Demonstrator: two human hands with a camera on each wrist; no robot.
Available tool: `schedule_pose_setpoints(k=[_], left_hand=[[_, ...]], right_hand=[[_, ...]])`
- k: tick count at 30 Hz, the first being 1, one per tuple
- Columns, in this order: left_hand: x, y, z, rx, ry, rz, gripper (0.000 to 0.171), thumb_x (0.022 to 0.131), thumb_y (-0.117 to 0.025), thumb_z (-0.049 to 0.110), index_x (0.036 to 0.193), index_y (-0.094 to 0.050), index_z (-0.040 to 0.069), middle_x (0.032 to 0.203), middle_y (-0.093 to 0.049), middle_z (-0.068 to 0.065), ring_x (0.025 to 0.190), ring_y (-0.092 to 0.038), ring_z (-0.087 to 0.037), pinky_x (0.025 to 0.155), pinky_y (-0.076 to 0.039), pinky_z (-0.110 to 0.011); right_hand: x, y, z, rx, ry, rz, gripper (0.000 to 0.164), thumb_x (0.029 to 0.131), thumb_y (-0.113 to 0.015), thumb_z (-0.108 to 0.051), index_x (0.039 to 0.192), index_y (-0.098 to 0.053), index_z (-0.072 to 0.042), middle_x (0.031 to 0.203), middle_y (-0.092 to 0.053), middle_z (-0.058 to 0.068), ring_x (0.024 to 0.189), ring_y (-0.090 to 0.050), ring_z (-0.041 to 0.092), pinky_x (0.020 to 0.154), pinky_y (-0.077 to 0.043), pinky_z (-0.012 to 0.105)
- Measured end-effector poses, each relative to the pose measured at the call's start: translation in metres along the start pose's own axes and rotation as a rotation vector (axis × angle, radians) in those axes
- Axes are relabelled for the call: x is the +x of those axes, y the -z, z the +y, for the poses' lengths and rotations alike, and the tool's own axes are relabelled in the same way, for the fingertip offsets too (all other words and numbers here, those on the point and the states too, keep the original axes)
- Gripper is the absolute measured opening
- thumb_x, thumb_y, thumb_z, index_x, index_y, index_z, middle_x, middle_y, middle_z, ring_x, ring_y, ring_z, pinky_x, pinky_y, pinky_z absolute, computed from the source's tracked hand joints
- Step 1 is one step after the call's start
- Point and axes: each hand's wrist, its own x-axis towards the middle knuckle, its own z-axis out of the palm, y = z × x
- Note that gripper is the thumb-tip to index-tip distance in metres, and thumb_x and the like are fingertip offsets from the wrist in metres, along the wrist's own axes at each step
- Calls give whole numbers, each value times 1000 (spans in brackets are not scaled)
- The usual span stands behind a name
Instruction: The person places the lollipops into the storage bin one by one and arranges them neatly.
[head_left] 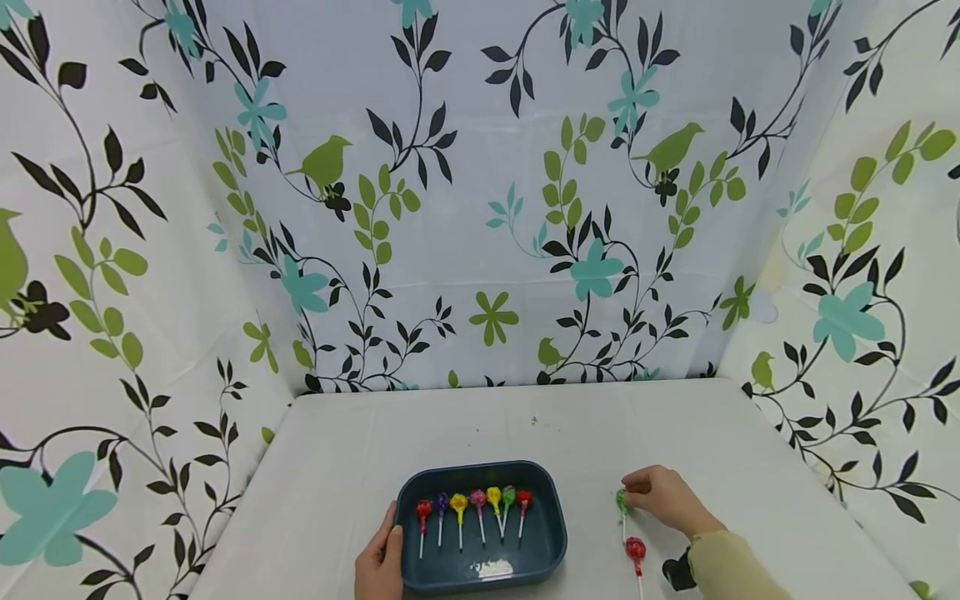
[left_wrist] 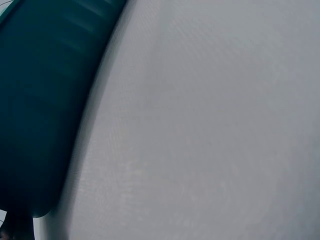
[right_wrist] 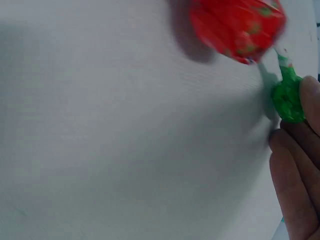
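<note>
My right hand [head_left: 667, 498] pinches a green lollipop [head_left: 621, 501] by its wrapped head, its white stick pointing toward me. In the right wrist view the thumb and fingers [right_wrist: 292, 195] meet at the green lollipop [right_wrist: 289, 100]. Just below it lies a red lollipop [head_left: 635, 548], also large at the top of the right wrist view. My left hand [head_left: 380, 562] grips the left rim of a dark blue tray [head_left: 551, 546]. In the left wrist view the outer side of the tray [left_wrist: 45, 110] fills the left; the hand is mostly out of view there.
Inside the tray several lollipops stand in a row, among them a red one [head_left: 423, 508], a purple one [head_left: 442, 502] and a yellow one [head_left: 459, 502]. A white cloth covers the table [head_left: 337, 475]. Patterned curtains [head_left: 480, 208] enclose the back and both sides.
</note>
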Motion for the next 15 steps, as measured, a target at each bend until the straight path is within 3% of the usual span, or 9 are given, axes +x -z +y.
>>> schedule_pose_setpoints(k=[8,12,15], left_hand=[[-1,6,-1,-17,5,-18,42,108,-50,17,148,-53,6,150,-52,-14,142,-48,-36,115,-41,-51],[0,4,-1,-23,-2,-33,42,108,-50,16,148,-52,6,151,-52,-13,143,-47,-36,116,-41,-51],[1,4,-1,-28,-2,-39,42,108,-49,16,149,-52,6,152,-51,-13,143,-46,-36,116,-41,-51]], right_hand=[[0,-13,-8,-95,33,31,19,86,-80,-8,104,-79,-4,100,-78,5,93,-71,19,86,-62,45],[-1,-2,-14,-66,65,54,21,86,-80,-9,106,-79,-2,100,-78,6,93,-73,20,83,-63,42],[2,12,-31,-37,122,65,22,89,-78,-10,109,-77,-1,101,-79,8,94,-74,23,83,-64,42]])
